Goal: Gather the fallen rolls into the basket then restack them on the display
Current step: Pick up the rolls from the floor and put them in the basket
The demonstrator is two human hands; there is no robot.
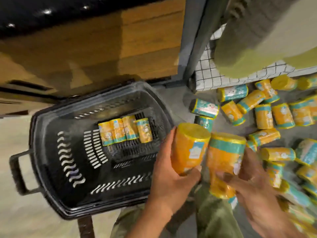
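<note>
While both hands hold orange rolls, the black basket [36, 134] waits on the floor [25, 212] just beside them.

From the head view, the left hand [169, 172] grips one orange roll [188, 148], its fingers [172, 136] curled tight round the side and the thumb under it, right at the basket's near edge. The right hand [253, 183] grips a second roll [224, 155] close beside the first, fingers wrapped round it; the blur hides whether it holds one more below. Four rolls [126, 130] already lie side by side on the basket's bottom. Many fallen rolls [264, 115], orange and blue-green, lie scattered on the floor to the right, below a wire grid display [211, 76]. A wooden cabinet [85, 48] stands behind the basket. Green trousers [214, 219] show under the hands.
</note>
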